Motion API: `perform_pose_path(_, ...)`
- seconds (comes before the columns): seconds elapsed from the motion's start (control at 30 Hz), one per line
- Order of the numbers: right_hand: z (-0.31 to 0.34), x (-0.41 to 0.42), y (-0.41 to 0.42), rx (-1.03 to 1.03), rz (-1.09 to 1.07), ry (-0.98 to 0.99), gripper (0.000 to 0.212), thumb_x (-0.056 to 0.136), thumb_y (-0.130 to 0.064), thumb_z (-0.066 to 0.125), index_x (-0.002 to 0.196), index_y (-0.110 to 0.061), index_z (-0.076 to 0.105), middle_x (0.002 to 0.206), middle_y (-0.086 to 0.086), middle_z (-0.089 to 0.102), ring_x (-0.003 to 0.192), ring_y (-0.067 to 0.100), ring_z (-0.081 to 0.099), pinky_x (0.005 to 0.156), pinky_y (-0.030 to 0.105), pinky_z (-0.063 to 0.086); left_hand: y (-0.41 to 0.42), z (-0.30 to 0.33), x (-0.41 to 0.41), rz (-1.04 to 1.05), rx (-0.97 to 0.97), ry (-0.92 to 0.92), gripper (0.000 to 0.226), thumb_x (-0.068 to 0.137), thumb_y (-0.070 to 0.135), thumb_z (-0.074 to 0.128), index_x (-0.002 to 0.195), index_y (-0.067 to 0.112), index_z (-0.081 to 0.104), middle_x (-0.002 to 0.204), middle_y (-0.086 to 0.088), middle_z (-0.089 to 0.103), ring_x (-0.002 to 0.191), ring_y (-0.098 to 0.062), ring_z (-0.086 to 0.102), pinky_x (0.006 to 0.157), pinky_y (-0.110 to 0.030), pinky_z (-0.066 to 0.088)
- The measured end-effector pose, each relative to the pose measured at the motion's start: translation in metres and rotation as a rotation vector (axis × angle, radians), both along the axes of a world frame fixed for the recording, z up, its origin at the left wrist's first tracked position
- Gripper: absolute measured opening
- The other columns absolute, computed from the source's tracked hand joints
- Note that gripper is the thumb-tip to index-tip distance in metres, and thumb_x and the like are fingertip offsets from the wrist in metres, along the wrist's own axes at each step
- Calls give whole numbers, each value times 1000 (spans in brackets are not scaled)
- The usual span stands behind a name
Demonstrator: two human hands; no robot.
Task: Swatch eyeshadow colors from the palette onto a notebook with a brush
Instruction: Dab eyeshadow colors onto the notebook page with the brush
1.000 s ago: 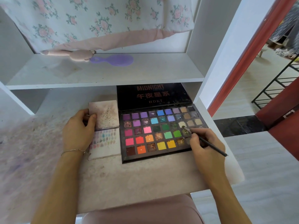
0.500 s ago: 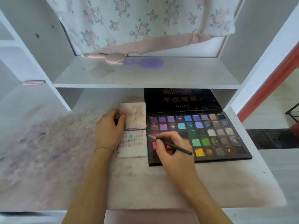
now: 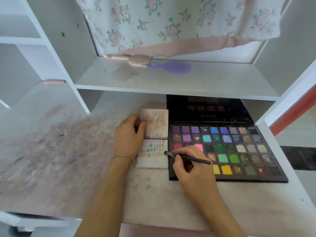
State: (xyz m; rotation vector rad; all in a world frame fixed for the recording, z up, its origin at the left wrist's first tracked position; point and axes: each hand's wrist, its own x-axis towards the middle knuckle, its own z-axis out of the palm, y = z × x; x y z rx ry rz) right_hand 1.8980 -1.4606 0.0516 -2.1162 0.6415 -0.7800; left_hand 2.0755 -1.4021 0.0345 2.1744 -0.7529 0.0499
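An open black eyeshadow palette (image 3: 242,151) with several coloured pans lies on the white desk, its lid propped up behind. Left of it lies a small open notebook (image 3: 153,161); the lower page carries rows of colour swatches. My left hand (image 3: 128,137) rests on the notebook's left edge and holds it down, thumb on the upper page. My right hand (image 3: 189,166) grips a thin black brush (image 3: 188,157) like a pen. The brush tip sits at the right edge of the lower page, beside the last swatches. My right hand covers some lower-left pans.
The white desk (image 3: 171,199) is stained with powder on the left. A shelf (image 3: 171,82) above holds a purple hairbrush (image 3: 171,67) and a pink object (image 3: 130,59). Floral cloth (image 3: 171,23) hangs behind. Upright shelf panels stand at left and right.
My right hand has carried the brush left, from the palette's right pans across to the notebook's lower page. The camera view has shifted left. My left hand stays on the notebook.
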Motion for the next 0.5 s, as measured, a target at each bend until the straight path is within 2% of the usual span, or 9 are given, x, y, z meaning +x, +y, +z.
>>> perform_pose_path(0.13,2,0,0,0,-4,19,10,76,-19,51,77,-22,60,75,-19,55,80,5,53,68,23,46,0,0,0,1,-4,-2,21,90,28,50,102,14,61,83,-3,63,80,-22,55,71,-33,45)
perform_pose_path(0.2,1,1,0,2,-7,28,9,79,-15,54,78,-22,61,76,-20,54,81,3,53,69,21,45,0,0,-1,3,-1,-4,20,90,28,50,101,14,61,83,-3,63,80,-21,55,71,-32,44)
perform_pose_path(0.3,0,1,0,-6,-7,43,13,82,-5,59,83,-18,63,77,-18,54,81,4,53,70,24,47,0,0,-1,7,-3,-2,18,91,28,50,98,14,61,81,-3,63,80,-22,55,71,-32,44)
perform_pose_path(0.5,2,0,0,22,-3,57,15,81,-7,59,81,-22,61,78,-21,54,81,3,54,71,26,50,0,1,-1,7,6,-3,19,91,28,50,99,14,60,82,-3,63,80,-22,55,72,-34,45)
